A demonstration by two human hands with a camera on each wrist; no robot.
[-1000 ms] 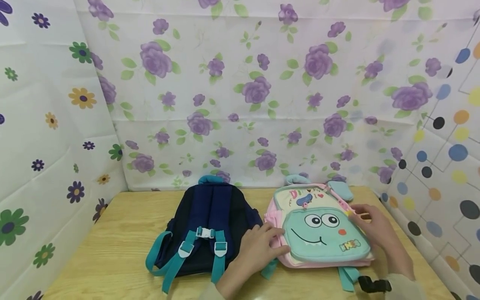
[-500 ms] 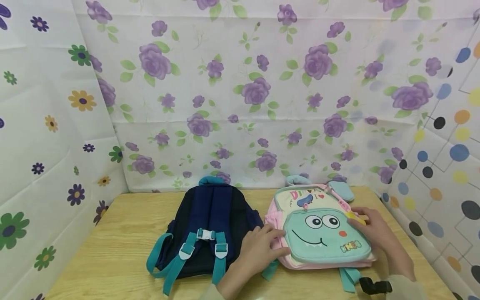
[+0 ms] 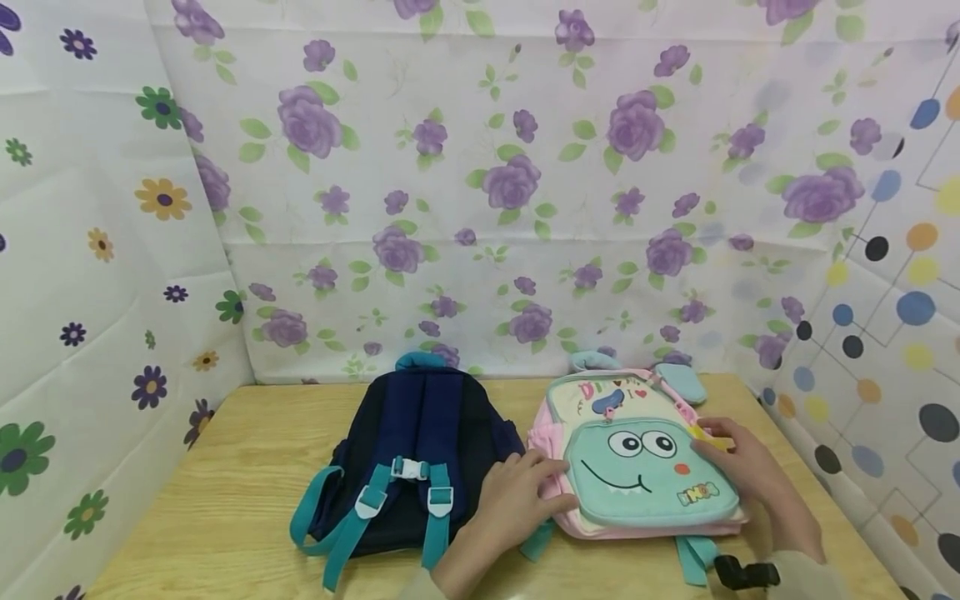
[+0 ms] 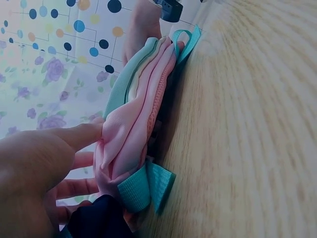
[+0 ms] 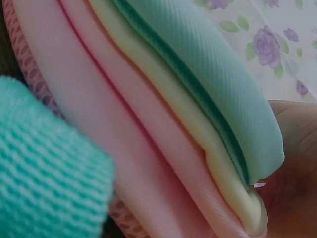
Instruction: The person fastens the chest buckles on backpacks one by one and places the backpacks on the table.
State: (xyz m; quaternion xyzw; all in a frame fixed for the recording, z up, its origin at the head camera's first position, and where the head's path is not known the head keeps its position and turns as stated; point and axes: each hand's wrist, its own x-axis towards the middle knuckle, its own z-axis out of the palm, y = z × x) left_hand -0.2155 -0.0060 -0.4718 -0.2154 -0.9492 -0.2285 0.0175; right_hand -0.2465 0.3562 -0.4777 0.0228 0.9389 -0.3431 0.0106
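Note:
A pink and mint backpack [image 3: 652,475] with a cartoon face on its front pocket lies on the table, face up. My left hand [image 3: 517,496] rests against its pink left side, fingers fairly straight; in the left wrist view the thumb of that hand [image 4: 44,153] touches the pink fabric. At the backpack's right edge my right hand [image 3: 742,462] pinches a small yellow strip-like thing [image 3: 722,442], partly hidden by the fingers. In the right wrist view part of the right hand [image 5: 294,148] shows behind the layered pink, cream and mint side.
A dark navy backpack [image 3: 420,417] with teal straps and white buckles lies left of the pink one, straps up. Both rest on a wooden table [image 3: 217,492]. Flower-patterned cloth [image 3: 465,192] hangs behind, with patterned cloths on both sides.
My right hand's fingers have closed in around the yellow thing at the backpack's right edge and shifted slightly down. The left hand and both backpacks stay in place.

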